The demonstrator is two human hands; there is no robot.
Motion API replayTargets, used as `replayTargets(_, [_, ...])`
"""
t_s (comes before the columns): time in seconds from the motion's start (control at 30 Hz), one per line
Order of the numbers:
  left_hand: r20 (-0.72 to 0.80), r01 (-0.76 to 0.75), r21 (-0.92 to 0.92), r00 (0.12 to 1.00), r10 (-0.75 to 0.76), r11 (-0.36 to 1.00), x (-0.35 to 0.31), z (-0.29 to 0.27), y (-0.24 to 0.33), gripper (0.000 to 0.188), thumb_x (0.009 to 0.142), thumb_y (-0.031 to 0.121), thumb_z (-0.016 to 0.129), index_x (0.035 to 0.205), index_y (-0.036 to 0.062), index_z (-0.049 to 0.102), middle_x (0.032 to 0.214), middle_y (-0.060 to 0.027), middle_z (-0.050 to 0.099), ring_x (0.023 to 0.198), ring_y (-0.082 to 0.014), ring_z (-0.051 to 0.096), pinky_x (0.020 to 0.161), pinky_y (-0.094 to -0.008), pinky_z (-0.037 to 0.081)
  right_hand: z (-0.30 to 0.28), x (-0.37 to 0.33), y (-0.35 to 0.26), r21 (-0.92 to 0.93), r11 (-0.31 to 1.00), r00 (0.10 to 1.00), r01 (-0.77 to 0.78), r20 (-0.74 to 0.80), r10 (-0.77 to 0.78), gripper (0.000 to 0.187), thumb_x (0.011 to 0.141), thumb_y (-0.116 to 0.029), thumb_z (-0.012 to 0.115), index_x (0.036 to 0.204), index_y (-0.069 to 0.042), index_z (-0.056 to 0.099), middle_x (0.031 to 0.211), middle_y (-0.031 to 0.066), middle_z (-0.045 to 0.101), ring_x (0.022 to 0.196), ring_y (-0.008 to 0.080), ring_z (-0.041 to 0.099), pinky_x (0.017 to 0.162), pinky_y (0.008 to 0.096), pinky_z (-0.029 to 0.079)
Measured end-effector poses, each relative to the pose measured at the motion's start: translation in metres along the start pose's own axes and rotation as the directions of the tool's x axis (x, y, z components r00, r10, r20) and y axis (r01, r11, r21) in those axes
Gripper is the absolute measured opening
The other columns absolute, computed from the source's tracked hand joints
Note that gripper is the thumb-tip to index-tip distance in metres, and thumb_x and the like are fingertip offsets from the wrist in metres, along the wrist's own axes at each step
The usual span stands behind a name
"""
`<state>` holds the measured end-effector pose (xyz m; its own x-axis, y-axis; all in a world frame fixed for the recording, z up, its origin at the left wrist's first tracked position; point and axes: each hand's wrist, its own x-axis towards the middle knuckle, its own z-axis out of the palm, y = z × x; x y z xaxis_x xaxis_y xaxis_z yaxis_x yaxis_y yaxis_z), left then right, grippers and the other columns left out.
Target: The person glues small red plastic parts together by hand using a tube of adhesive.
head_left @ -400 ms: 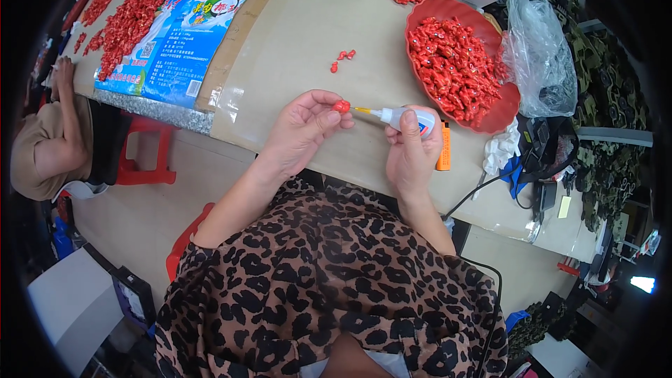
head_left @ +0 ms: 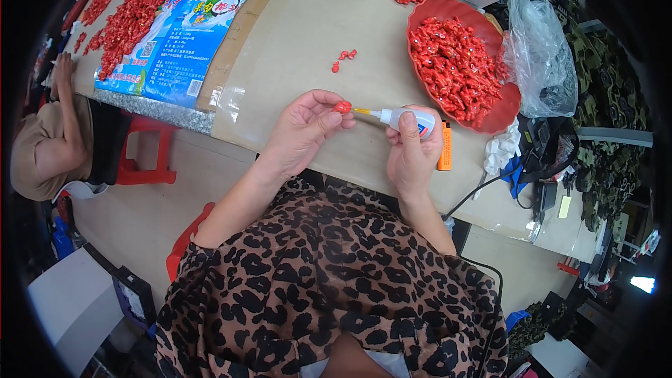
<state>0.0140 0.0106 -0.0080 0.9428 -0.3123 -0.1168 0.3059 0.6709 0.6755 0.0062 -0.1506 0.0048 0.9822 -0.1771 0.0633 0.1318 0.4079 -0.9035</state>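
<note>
Between thumb and fingertips, my left hand [head_left: 308, 126] pinches a small glossy red piece [head_left: 342, 107]. My right hand [head_left: 414, 150] is wrapped round a white squeeze glue bottle [head_left: 404, 120], tilted so its yellowish nozzle [head_left: 362, 110] points left. The nozzle's tip touches or nearly touches the red piece. Beyond my hands a few more red pieces [head_left: 344, 58] lie on the tabletop. To the right, a scalloped red bowl [head_left: 507, 101] holds a heap of similar red pieces [head_left: 455, 63].
An orange box-like item [head_left: 445, 145] lies beside my right hand. A clear plastic bag [head_left: 539, 49], white tissue [head_left: 501, 147] and a black cable [head_left: 483, 185] are at right. Red pieces [head_left: 136, 17] pile on blue printed cardboard [head_left: 185, 42] at left, near another person's arm [head_left: 66, 98].
Almost nothing differs. My right hand and the glue bottle have turned very slightly; the red piece stays in my left hand at the nozzle.
</note>
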Motion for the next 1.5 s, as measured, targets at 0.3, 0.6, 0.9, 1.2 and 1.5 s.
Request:
replayTargets(0.3, [0.028,-0.024,-0.025,0.999,0.025,0.999,0.000,-0.004,-0.001,0.018,0.082,0.003,0.049,0.099,0.0008,0.045,0.093,-0.0084,0.054,0.083,-0.0161,0.054,0.079,-0.0302,0.044,-0.004,0.007,-0.007,0.210,0.975,0.997,-0.077,0.027,0.073,0.017,0.079,-0.009,0.056,0.091,-0.004,0.046,0.075,0.0048,0.053,0.060,0.0096,0.050,0.054,0.0211,0.041])
replayTargets(0.6, [0.121,-0.036,-0.158,0.991,0.055,0.987,-0.001,-0.011,-0.003,0.015,0.084,0.011,0.048,0.098,0.0055,0.044,0.090,-0.0082,0.055,0.077,-0.0142,0.053,0.068,-0.0291,0.045,0.005,0.016,-0.024,-0.143,0.969,0.972,-0.201,0.095,0.216,0.029,0.071,-0.006,0.064,0.096,-0.001,0.048,0.082,0.0082,0.057,0.073,0.0116,0.055,0.062,0.0226,0.044])
replayTargets(0.9, [0.143,-0.015,-0.241,0.988,0.051,0.970,-0.003,-0.014,-0.002,0.014,0.085,0.013,0.047,0.097,0.0059,0.044,0.086,-0.0079,0.055,0.073,-0.0143,0.051,0.067,-0.0291,0.043,0.026,0.066,-0.005,-0.731,0.682,0.959,0.018,0.205,0.195,0.022,0.075,-0.011,0.055,0.095,-0.001,0.050,0.075,0.0054,0.056,0.069,0.0117,0.054,0.060,0.0220,0.041])
replayTargets(1.2, [0.160,0.031,-0.275,0.987,0.014,0.961,-0.004,-0.013,0.001,0.014,0.086,0.016,0.045,0.096,0.0061,0.045,0.082,-0.0061,0.052,0.070,-0.0124,0.049,0.065,-0.0292,0.042,0.043,0.092,0.012,-0.911,0.225,0.928,0.346,0.368,0.064,0.021,0.069,-0.011,0.060,0.087,-0.002,0.057,0.075,0.0093,0.054,0.071,0.0194,0.055,0.069,0.0296,0.043])
replayTargets(1.5, [0.137,0.048,-0.265,0.990,-0.012,0.963,-0.003,-0.011,0.002,0.017,0.089,0.019,0.040,0.096,0.0049,0.046,0.077,-0.0042,0.051,0.060,-0.0084,0.045,0.055,-0.0252,0.040,0.040,0.074,-0.006,-0.700,0.709,0.946,-0.086,0.165,0.278,0.015,0.074,-0.013,0.059,0.081,-0.001,0.054,0.066,0.0049,0.053,0.055,0.0111,0.051,0.049,0.0238,0.040])
